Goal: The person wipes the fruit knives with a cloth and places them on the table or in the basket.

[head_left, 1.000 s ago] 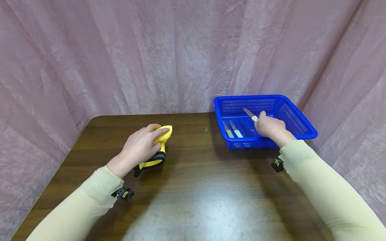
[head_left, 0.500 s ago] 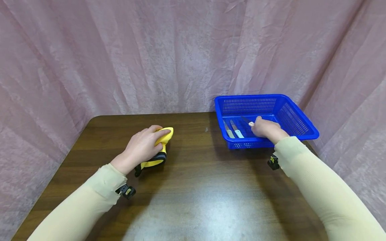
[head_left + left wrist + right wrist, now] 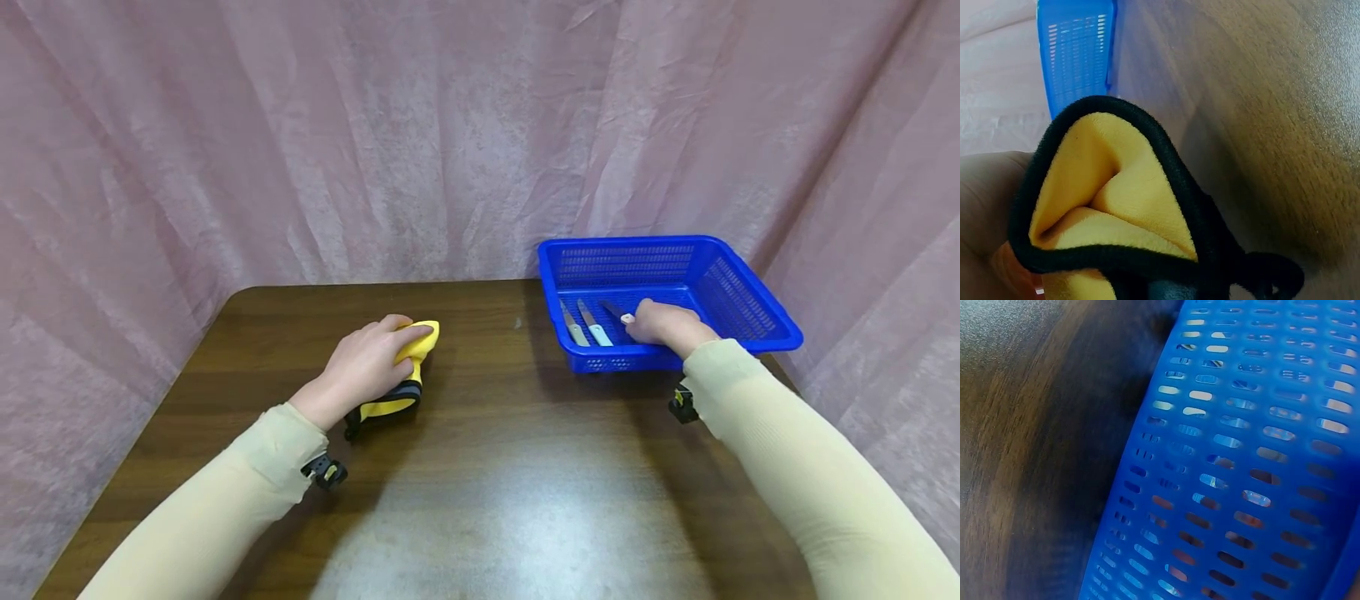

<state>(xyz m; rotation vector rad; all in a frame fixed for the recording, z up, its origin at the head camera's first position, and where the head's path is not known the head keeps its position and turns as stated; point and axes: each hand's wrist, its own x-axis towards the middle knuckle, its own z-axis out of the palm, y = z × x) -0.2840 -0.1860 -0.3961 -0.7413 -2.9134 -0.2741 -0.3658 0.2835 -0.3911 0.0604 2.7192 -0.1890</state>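
My left hand [image 3: 367, 360] grips a yellow cloth [image 3: 422, 340] with black and grey edging, just above the table at left. In the left wrist view the cloth [image 3: 1138, 197] hangs in folds, its black border and a small loop facing the camera. Inside the blue basket [image 3: 626, 243], my right hand [image 3: 663, 323] holds a small knife [image 3: 617, 313] by its pale pinkish handle. The blade points to the far left, low over the basket floor. To its left lie a knife with a light-blue handle [image 3: 600, 335] and one with a beige handle [image 3: 577, 334].
The basket stands at the back right of the brown wooden table [image 3: 487, 433]. Its slotted side wall [image 3: 1222, 450] fills much of the right wrist view. A pink curtain [image 3: 390, 142] hangs behind the table and at both sides.
My right hand has lowered the knife from rim height into the basket, shifting slightly left. The left hand still grips the cloth; the whole view has drifted a little.
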